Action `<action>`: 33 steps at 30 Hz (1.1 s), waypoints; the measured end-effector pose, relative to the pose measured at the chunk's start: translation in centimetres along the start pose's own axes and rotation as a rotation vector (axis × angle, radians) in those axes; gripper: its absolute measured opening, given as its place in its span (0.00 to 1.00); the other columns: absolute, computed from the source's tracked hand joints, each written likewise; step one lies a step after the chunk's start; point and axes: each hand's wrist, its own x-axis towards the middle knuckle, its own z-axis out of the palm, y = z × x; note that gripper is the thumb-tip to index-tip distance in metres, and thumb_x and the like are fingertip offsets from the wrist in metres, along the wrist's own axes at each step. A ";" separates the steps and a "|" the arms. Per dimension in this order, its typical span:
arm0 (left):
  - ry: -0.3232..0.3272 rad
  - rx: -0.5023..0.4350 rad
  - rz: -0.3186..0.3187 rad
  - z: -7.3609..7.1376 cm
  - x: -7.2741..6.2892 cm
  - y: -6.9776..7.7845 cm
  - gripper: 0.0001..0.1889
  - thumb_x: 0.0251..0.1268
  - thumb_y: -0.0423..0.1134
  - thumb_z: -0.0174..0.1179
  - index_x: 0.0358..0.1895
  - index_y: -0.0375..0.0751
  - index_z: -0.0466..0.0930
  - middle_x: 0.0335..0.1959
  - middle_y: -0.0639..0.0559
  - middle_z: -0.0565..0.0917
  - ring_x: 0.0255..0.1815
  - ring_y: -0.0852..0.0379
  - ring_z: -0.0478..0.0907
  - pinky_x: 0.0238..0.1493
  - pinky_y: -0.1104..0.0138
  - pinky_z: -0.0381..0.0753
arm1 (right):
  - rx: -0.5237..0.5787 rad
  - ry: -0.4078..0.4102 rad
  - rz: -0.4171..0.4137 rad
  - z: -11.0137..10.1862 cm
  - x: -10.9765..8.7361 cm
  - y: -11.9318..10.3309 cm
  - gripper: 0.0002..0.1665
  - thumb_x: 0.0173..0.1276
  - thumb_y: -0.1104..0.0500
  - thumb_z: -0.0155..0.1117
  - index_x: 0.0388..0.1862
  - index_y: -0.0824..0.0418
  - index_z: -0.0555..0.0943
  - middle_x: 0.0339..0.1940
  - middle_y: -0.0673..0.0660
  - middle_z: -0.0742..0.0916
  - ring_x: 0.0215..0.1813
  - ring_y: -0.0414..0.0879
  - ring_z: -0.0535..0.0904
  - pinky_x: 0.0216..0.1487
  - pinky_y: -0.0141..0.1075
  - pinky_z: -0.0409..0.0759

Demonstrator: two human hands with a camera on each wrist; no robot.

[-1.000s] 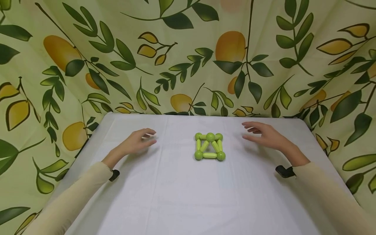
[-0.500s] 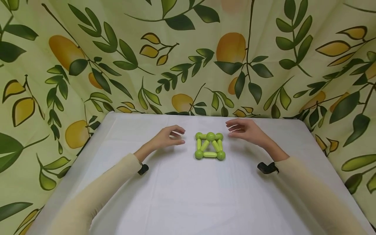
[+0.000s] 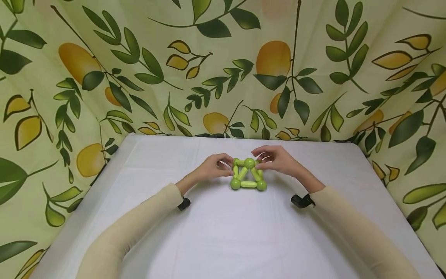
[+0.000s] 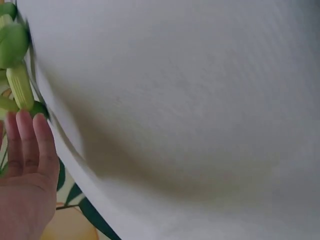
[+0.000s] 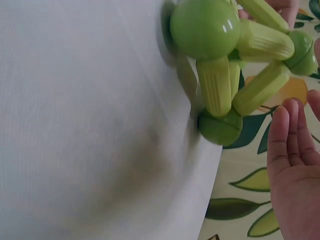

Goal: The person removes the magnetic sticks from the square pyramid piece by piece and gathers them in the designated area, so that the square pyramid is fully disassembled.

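Observation:
A green toy frame of balls and short rods [image 3: 248, 184] stands on the white-covered table, a square base with slanting rods rising to a top ball [image 3: 249, 163]. My left hand [image 3: 214, 166] is at its left side, fingers loosely bent, fingertips by the far left ball. Whether they touch it I cannot tell. On the other side, my right hand [image 3: 278, 159] reaches over the far right corner and partly hides the ball there. The right wrist view shows the right hand's extended fingers [image 5: 279, 132] apart from the frame's rods [image 5: 261, 89].
White cloth [image 3: 223, 232] covers the table. Behind it and at both sides hangs a curtain [image 3: 223, 58] printed with leaves and orange fruit. Black wrist cameras [image 3: 184, 204] sit under the cream sleeves [image 3: 139, 221].
Both hands have come inward from the sides, the left moving right and the right moving left, to the green frame. The frame has stayed in place.

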 end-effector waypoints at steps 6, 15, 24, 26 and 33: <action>-0.051 -0.015 0.035 1.2 0.4 0.4 0.17 0.62 0.33 0.73 0.52 0.32 0.82 0.44 0.46 0.85 0.45 0.53 0.83 0.51 0.65 0.81 | -0.038 -0.030 -0.015 1.0 0.4 -1.2 0.27 0.58 0.70 0.78 0.57 0.73 0.82 0.47 0.63 0.86 0.44 0.59 0.78 0.44 0.37 0.80; -0.084 0.063 0.037 1.8 0.5 1.1 0.15 0.62 0.36 0.74 0.49 0.35 0.84 0.40 0.52 0.86 0.43 0.57 0.80 0.50 0.67 0.80 | -0.079 -0.042 -0.044 1.3 1.1 -0.2 0.23 0.57 0.65 0.82 0.52 0.63 0.86 0.37 0.56 0.85 0.39 0.53 0.77 0.40 0.35 0.80; -0.102 0.123 0.088 2.0 0.9 1.0 0.12 0.63 0.36 0.73 0.46 0.36 0.85 0.36 0.55 0.85 0.39 0.60 0.78 0.47 0.67 0.79 | -0.104 -0.036 -0.024 1.5 1.4 -0.3 0.24 0.56 0.67 0.81 0.52 0.65 0.85 0.38 0.57 0.84 0.40 0.55 0.77 0.41 0.35 0.78; -0.104 0.123 0.087 2.1 0.8 1.0 0.11 0.63 0.36 0.73 0.46 0.36 0.85 0.36 0.55 0.84 0.38 0.60 0.78 0.47 0.67 0.79 | -0.112 -0.034 -0.026 1.6 1.5 -0.3 0.24 0.57 0.68 0.80 0.52 0.67 0.84 0.38 0.58 0.84 0.40 0.58 0.77 0.41 0.36 0.78; -0.099 0.114 0.081 2.1 0.7 0.9 0.11 0.63 0.35 0.73 0.45 0.37 0.84 0.36 0.54 0.83 0.38 0.58 0.79 0.46 0.68 0.80 | -0.118 -0.036 -0.042 1.9 1.1 -2.7 0.21 0.56 0.72 0.79 0.49 0.71 0.84 0.38 0.62 0.84 0.40 0.62 0.76 0.41 0.46 0.79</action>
